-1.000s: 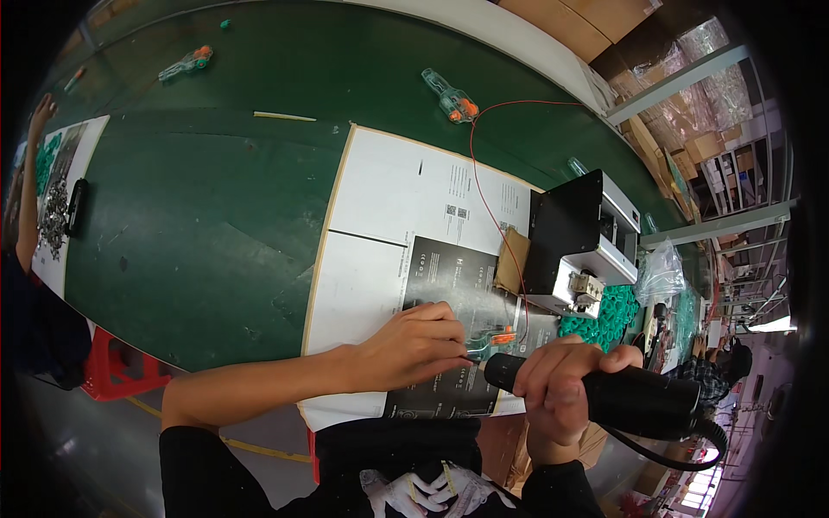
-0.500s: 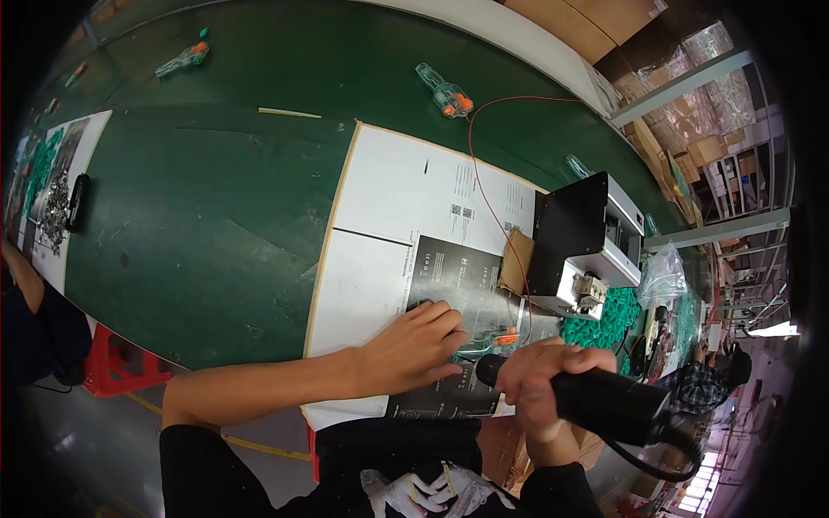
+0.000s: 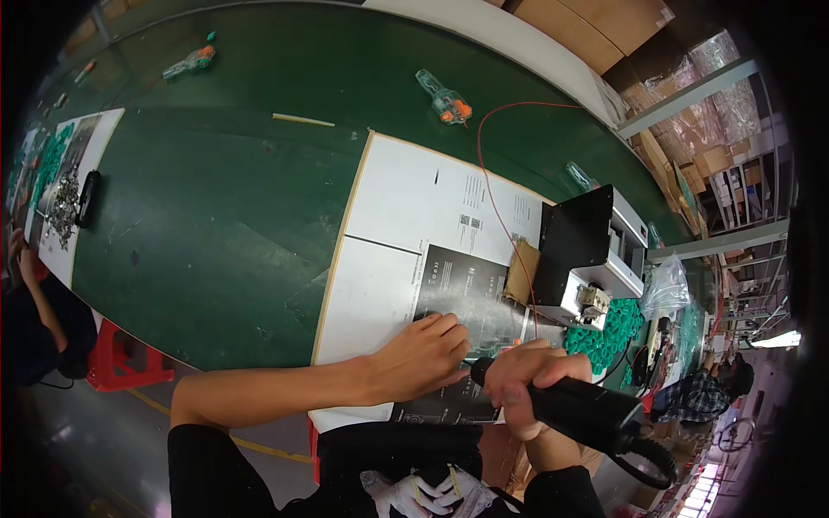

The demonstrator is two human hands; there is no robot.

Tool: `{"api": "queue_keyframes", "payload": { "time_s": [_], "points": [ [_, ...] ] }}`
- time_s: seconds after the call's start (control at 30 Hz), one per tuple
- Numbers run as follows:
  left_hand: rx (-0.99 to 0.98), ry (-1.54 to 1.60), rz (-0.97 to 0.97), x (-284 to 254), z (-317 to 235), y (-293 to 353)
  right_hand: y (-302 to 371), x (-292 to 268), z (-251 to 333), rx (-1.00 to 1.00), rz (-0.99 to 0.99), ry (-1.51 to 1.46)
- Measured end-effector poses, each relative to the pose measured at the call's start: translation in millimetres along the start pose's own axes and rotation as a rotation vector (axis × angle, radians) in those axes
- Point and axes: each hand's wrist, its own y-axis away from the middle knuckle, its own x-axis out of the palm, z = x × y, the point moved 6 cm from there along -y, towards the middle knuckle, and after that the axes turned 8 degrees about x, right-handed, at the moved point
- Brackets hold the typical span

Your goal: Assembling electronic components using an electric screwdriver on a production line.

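Note:
My right hand point(image 3: 527, 384) is wrapped around a black electric screwdriver point(image 3: 587, 414). The tool lies tilted, its tip pointing left toward my left hand point(image 3: 423, 358), its cable looping down from the back end. My left hand has its fingers curled over a clear greenish plastic piece with orange parts point(image 3: 508, 347), just beyond the screwdriver tip. Both hands hide much of this piece, and the tip's contact with it is out of sight. Beneath them lies a black printed sheet point(image 3: 458, 281) on a white board point(image 3: 371, 293).
A black and silver machine point(image 3: 587, 233) stands right of the board, beside a pile of green rings point(image 3: 609, 337). A red cable point(image 3: 488, 173) crosses the green table point(image 3: 199, 190). Another clear-and-orange piece point(image 3: 445, 99) lies at the back. Another person's arm point(image 3: 41, 293) shows at far left.
My left hand's fingers have curled in more. The screwdriver and my right hand have shifted slightly left. The whole view has moved a little, so the table appears slightly lower and further right.

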Motion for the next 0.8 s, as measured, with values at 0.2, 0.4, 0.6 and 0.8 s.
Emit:
{"api": "queue_keyframes", "payload": {
  "time_s": [0.2, 0.4, 0.6, 0.8],
  "points": [
    [0.011, -0.102, 0.024, -9, 6, -1, 1, -25, -7, -0.21, 0.12, -0.42],
    [0.065, -0.725, -0.31, -179, 125, -8, 19, -109, 54, -0.269, -0.459, -0.493],
    [-0.605, -0.871, -0.472, -306, 308, 75, 18, -102, 46, -0.257, -0.322, -0.383],
    [-0.165, -0.78, -0.371, -242, 314, -39, 23, -132, 42, -0.247, -0.463, -0.31]
  ]
}}
